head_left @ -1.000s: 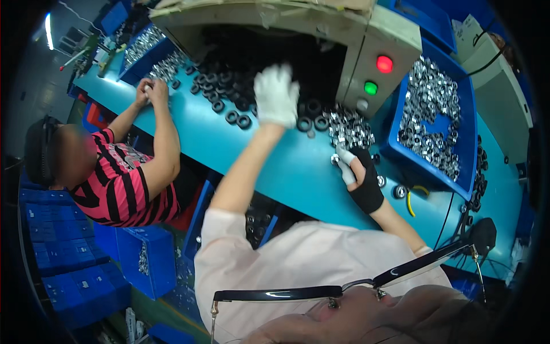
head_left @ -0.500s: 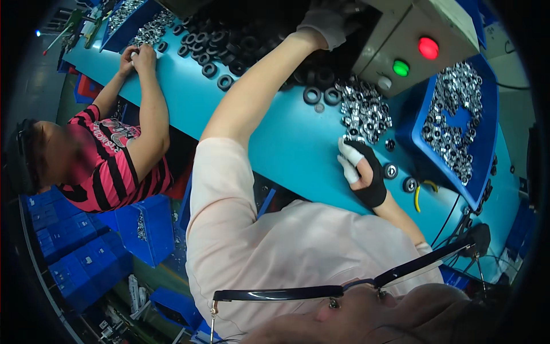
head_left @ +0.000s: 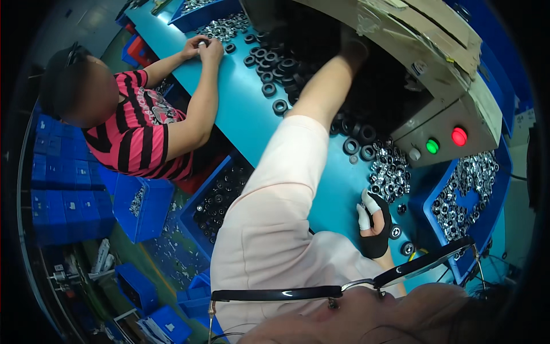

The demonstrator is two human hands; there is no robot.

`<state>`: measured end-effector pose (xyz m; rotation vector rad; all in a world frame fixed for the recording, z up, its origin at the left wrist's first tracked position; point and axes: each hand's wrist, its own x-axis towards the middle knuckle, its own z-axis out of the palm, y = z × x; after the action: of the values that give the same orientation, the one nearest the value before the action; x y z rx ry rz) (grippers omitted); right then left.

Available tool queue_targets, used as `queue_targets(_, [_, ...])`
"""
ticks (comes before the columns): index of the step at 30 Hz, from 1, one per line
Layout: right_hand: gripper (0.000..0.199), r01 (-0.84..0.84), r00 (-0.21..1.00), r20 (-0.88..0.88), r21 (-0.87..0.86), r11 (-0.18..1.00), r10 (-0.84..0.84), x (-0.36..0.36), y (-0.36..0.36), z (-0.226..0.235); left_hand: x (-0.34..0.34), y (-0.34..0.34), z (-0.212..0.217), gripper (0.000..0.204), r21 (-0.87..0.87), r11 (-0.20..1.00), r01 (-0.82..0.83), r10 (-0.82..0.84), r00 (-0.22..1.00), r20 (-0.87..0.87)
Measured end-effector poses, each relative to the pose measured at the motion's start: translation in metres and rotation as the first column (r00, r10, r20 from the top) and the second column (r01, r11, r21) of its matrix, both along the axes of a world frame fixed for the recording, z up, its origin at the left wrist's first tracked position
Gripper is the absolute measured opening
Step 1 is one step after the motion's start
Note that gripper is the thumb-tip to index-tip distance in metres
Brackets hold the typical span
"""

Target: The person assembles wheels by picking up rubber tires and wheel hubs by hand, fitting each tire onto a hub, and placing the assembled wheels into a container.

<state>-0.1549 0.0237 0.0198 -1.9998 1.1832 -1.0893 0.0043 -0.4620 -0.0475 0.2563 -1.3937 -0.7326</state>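
My left forearm (head_left: pixel 326 92) reaches into the dark opening of a beige machine (head_left: pixel 452 120). Inside, my left hand (head_left: pixel 354 49) is lost in shadow and its fingers are hidden. My right hand (head_left: pixel 375 226) rests on the turquoise table, in a black glove with white covers on the thumb and a finger. Those fingertips are drawn together; what lies between them is too small to make out. Just beyond it is a heap of shiny metal parts (head_left: pixel 389 175). Beside the hand lie small black wheels with silver centres (head_left: pixel 395 231).
Black rubber rings (head_left: pixel 281 71) are piled left of my forearm. At right, a blue bin (head_left: pixel 427 209) holds more shiny parts below the machine's red button (head_left: pixel 459 136) and green button (head_left: pixel 432 146). A co-worker (head_left: pixel 143 123) in a striped shirt sits at left, near blue crates (head_left: pixel 71 212).
The view has shifted, so table and machine appear lower and further right. My left hand has gone deeper into the dark opening. My right hand stays beside the metal parts.
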Motion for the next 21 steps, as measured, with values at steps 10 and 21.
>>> queue_targets(10, [0.035,0.119,0.993,-0.004,0.094,0.988,-0.119,-0.007,-0.001,-0.006,-0.110,0.125,0.039,0.046,-0.710,0.581,-0.398,0.813,0.306,0.495])
queue_targets(21, [0.036,0.078,0.997,0.006,0.004,0.997,-0.078,-0.009,-0.001,-0.006,-0.130,0.140,0.052,0.040,-0.615,0.630,-0.474,0.776,0.432,0.461])
